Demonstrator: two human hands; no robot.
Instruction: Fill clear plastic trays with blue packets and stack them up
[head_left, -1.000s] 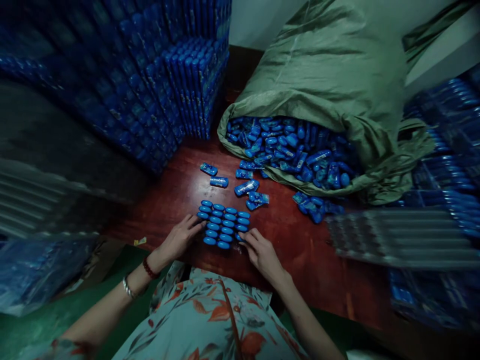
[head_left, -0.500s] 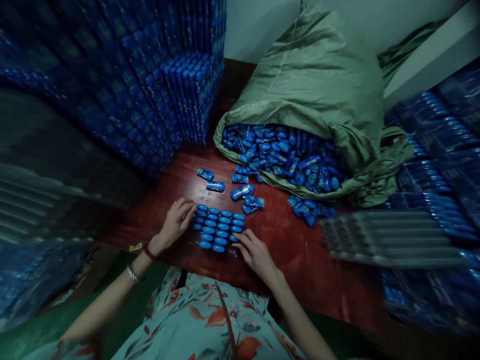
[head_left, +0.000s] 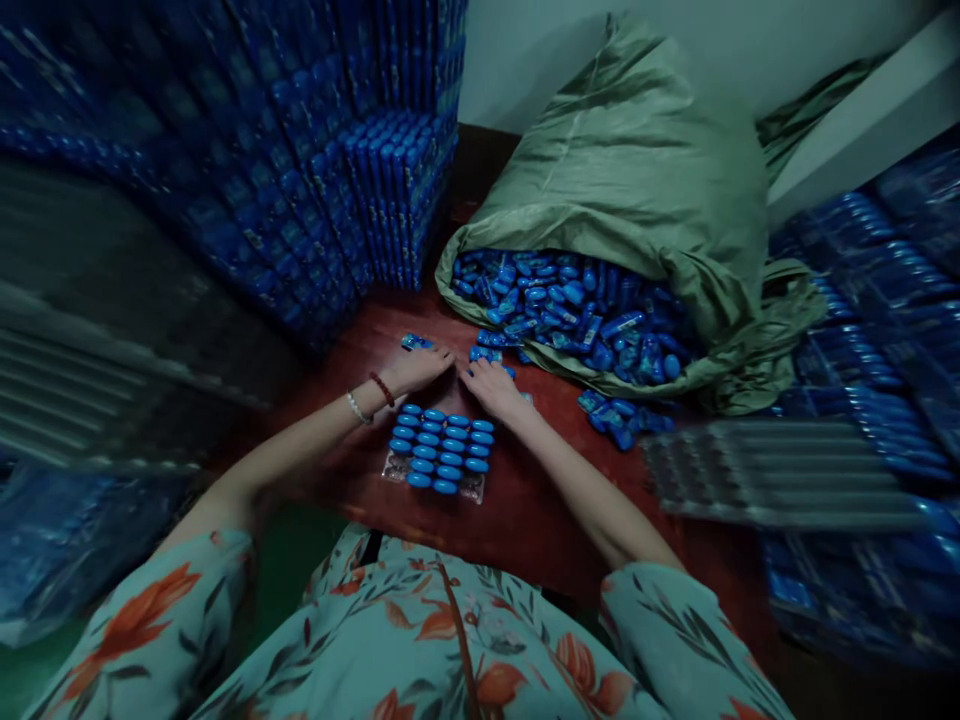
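Just beyond a clear plastic tray, both my hands reach over small loose blue packs on the table. Rows of glossy blue oval pieces stand in the tray, and bare clear pockets show at its two near corners. My left hand, with beads at the wrist, arches over the loose packs, its fingertips pointing right and their undersides hidden. Close by, my right hand rests among other loose packs, fingers bent downward and slightly apart. No piece is visible in either hand.
A green woven sack lies open on the reddish table, spilling blue packs. Tall stacks of blue packs rise at the left. Ridged clear trays lie at the right, with grey stacked trays at the far left.
Both hands have left the sides of the tray and moved forward to the loose packs, coming closer together. My right hand has let go of the piece at the tray's right edge.
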